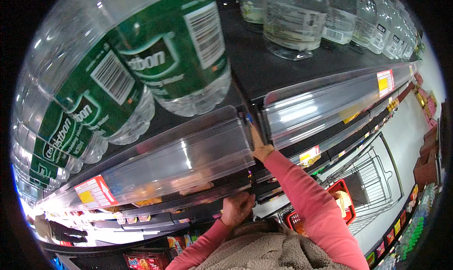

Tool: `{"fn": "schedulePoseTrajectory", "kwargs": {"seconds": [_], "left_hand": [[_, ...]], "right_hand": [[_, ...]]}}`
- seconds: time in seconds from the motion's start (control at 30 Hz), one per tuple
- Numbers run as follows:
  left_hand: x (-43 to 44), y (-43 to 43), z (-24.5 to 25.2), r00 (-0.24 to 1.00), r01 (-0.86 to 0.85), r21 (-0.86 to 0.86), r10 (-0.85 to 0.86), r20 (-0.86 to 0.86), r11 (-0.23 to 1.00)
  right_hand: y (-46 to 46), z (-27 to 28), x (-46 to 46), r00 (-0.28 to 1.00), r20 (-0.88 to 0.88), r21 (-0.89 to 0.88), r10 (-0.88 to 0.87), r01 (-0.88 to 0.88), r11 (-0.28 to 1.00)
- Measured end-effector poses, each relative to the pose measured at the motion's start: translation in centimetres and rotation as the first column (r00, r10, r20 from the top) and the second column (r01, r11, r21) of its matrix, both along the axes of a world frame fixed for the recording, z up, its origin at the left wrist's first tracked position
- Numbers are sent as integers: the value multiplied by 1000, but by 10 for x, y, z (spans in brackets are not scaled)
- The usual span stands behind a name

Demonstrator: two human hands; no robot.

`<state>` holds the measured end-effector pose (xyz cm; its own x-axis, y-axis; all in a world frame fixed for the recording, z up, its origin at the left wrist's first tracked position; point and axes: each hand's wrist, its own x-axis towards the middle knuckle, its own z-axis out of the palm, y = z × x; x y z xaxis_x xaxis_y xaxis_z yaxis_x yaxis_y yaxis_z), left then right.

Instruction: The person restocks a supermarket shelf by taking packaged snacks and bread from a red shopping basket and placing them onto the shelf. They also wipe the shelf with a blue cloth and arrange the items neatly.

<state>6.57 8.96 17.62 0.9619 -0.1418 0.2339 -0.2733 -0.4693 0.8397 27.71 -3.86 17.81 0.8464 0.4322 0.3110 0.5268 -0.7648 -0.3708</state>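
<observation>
My right hand (261, 149) reaches up to the dark upright (260, 123) in the gap between two clear plastic shelf guards. Its fingertips are against or just beside that dark part, near a small blue spot; whether they grip anything is unclear. Lower down, close to my chest, my left hand (238, 209) is curled in front of a lower shelf, and what lies inside the fingers is hidden. Above on the left stand large C'estbon water bottles (155, 63) with green labels. Clear bottles with pale labels (295, 26) stand to the right on the black shelf (244, 54).
Price tags (95, 193) hang on the left guard (177, 156). Below right is a wire shopping cart (377, 174) near a red basket (348, 202). A person (58, 229) stands far left. Brown boxes (426, 160) and more stocked shelves line the right side.
</observation>
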Motion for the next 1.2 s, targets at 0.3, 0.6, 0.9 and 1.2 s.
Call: {"fn": "schedulePoseTrajectory", "kwargs": {"seconds": [0.3,0.6,0.9,1.2], "left_hand": [[65,-9,32,980,-102,89,85,181,991],[141,-18,6,998,-48,58,46,31,997],[218,-50,-26,976,-156,342,92,195,927],[219,-61,-31,890,-267,417,56,452,869]], "right_hand": [[-109,34,-61,985,5,-167,173,-169,971],[-77,24,12,981,194,-305,-31,90,948],[-124,-7,85,929,268,-61,-254,280,958],[-257,-27,143,789,279,-280,-548,612,739]]}}
